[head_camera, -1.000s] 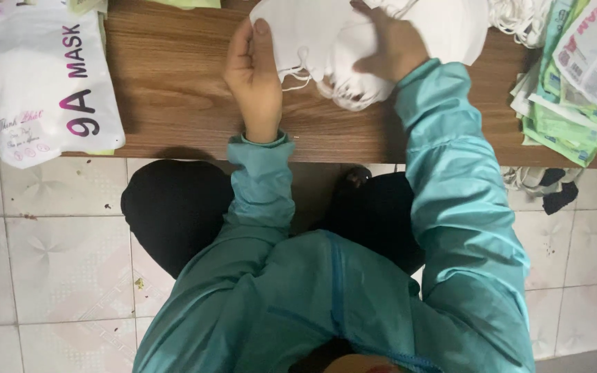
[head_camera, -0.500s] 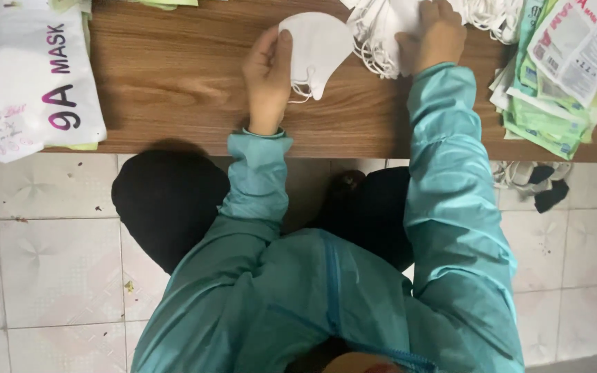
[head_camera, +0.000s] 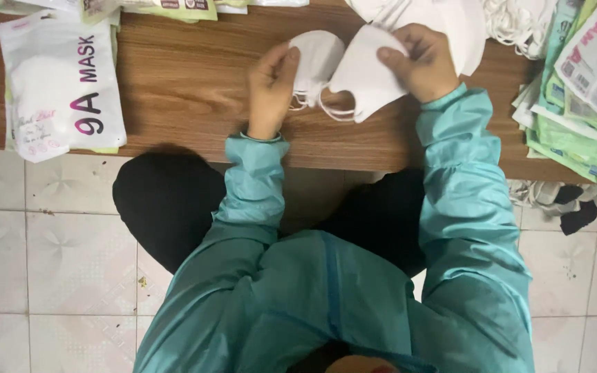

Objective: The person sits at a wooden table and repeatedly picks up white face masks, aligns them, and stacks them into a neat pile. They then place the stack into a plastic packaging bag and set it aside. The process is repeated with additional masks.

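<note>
2nd mask [head_camera: 367,72] now up; pile [head_camera: 450,27] cropped.

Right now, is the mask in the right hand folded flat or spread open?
Folded flat: the white mask in the right hand shows one smooth curved half, ear loops dangling below.

White pouch [head_camera: 60,86] left; green packets [head_camera: 578,90] right

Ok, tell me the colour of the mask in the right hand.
White, plain, with white ear loops: the mask in the right hand, seen from the head view.
</note>
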